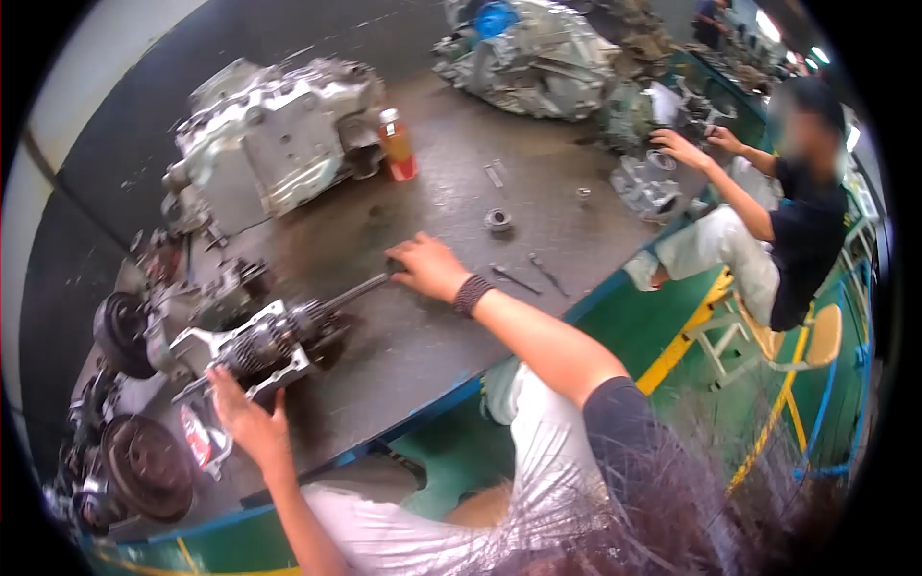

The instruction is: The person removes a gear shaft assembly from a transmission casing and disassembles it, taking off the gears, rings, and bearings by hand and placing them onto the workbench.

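A gear assembly [264,346] with several toothed rings lies in an open light-metal housing [296,368] on the dark workbench. From its right end a long metal shaft [357,291] sticks out toward the middle of the bench. My right hand [432,266], with a dark beaded bracelet on the wrist, has its fingers closed around the shaft's far end. At the housing's near left corner is my left hand [252,420], fingers stretched out and thumb apart. Its fingertips lie by the housing's edge; whether they press on it I cannot tell.
A large metal casing [279,144] stands at the back beside a bottle of reddish liquid [398,146]. A ring-shaped part [497,221] and small tools [516,278] lie to the right. Heavy discs [147,468] crowd the left end. A seated person [807,202] works at the right.
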The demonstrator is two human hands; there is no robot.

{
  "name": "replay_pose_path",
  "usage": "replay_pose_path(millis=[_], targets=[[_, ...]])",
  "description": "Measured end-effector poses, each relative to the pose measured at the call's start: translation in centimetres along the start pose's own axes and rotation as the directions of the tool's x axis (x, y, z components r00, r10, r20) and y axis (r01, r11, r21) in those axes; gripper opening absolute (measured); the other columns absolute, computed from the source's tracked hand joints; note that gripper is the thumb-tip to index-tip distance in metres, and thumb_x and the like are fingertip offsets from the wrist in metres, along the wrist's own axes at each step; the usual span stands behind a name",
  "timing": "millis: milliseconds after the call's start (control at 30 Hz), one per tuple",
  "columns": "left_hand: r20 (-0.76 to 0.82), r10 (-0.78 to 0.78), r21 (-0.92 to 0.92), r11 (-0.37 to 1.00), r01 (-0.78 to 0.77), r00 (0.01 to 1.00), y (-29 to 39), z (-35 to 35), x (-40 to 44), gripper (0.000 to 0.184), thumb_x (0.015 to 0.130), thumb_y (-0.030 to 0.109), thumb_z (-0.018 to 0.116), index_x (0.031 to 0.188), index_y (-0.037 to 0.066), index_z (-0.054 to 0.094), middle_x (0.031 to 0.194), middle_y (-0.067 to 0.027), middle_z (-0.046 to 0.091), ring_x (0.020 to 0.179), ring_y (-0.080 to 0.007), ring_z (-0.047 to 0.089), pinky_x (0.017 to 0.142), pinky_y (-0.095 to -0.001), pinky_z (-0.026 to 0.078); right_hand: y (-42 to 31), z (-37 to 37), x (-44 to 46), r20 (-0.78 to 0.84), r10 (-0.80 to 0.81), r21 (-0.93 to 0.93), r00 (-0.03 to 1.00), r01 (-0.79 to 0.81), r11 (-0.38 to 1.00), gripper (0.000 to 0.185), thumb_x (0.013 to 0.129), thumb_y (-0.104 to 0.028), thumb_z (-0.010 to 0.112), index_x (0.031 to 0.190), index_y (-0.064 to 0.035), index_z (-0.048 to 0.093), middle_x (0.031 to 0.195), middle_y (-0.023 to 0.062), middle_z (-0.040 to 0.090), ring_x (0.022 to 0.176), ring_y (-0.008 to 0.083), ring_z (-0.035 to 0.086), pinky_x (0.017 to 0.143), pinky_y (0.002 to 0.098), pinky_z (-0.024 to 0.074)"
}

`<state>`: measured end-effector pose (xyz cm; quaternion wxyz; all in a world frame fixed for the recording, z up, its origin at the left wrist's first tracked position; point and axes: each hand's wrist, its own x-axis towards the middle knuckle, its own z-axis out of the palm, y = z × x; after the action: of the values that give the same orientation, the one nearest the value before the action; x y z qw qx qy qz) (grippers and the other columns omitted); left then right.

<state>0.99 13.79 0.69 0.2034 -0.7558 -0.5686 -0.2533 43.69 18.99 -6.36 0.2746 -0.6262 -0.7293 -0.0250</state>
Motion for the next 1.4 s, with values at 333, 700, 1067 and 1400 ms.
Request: replay_pose_path(millis=[333, 700, 1067, 1400], targets=[[0.073, -0.074, -0.005, 0.997, 0.074, 0.995, -0.1, -0.8, -0.4, 0.116, 0.086, 0.040, 0.087, 0.173, 0.008, 0.017, 0.180, -0.0181, 0.018, 0.158, -0.0427, 0.034, 0.130, -0.0549, 0.026, -0.8, -0.9, -0.4, 0.013, 0.049, 0.083, 0.999, -0.050, 0.995, 0.064, 0.092, -0.026, 0.081, 0.151, -0.0148, 0.058, 0.127, 0.0132, 0.071, 0.121, 0.0356, 0.063, 0.107, 0.0461, 0.0528], [0.059, -0.070, -0.016, 0.997, 0.071, 0.996, -0.5, -0.3, -0.6, 0.117, 0.086, 0.038, 0.087, 0.174, 0.011, 0.015, 0.180, -0.0183, 0.017, 0.155, -0.0445, 0.037, 0.127, -0.0577, 0.028, -0.8, -1.0, -0.1, 0.025, 0.107, 0.094, 0.994, -0.109, 0.990, 0.070, 0.093, -0.023, 0.081, 0.156, -0.0135, 0.052, 0.131, 0.0178, 0.069, 0.127, 0.0376, 0.062, 0.111, 0.0473, 0.0508], [0.067, -0.076, -0.002, 0.997, 0.077, 0.995, -0.3, -0.6, -0.3, 0.114, 0.087, 0.038, 0.087, 0.173, 0.011, 0.018, 0.180, -0.0186, 0.018, 0.155, -0.0438, 0.037, 0.128, -0.0542, 0.029, 0.1, -1.0, 0.0, -0.015, 0.090, 0.110, 0.996, -0.088, 0.990, 0.068, 0.094, -0.024, 0.079, 0.155, -0.0128, 0.052, 0.128, 0.0169, 0.068, 0.125, 0.0376, 0.062, 0.109, 0.0480, 0.0516], [0.064, -0.074, 0.003, 0.997, 0.074, 0.995, -0.3, -0.6, -0.5, 0.114, 0.087, 0.039, 0.086, 0.173, 0.010, 0.018, 0.181, -0.0166, 0.018, 0.156, -0.0423, 0.036, 0.129, -0.0543, 0.028, 0.3, -2.6, 0.3, 0.257, 0.377, 0.831, 0.890, -0.403, 0.385, 0.056, 0.102, -0.022, 0.074, 0.153, -0.0086, 0.056, 0.146, 0.0152, 0.067, 0.110, 0.0231, 0.070, 0.102, 0.0379, 0.0581]])
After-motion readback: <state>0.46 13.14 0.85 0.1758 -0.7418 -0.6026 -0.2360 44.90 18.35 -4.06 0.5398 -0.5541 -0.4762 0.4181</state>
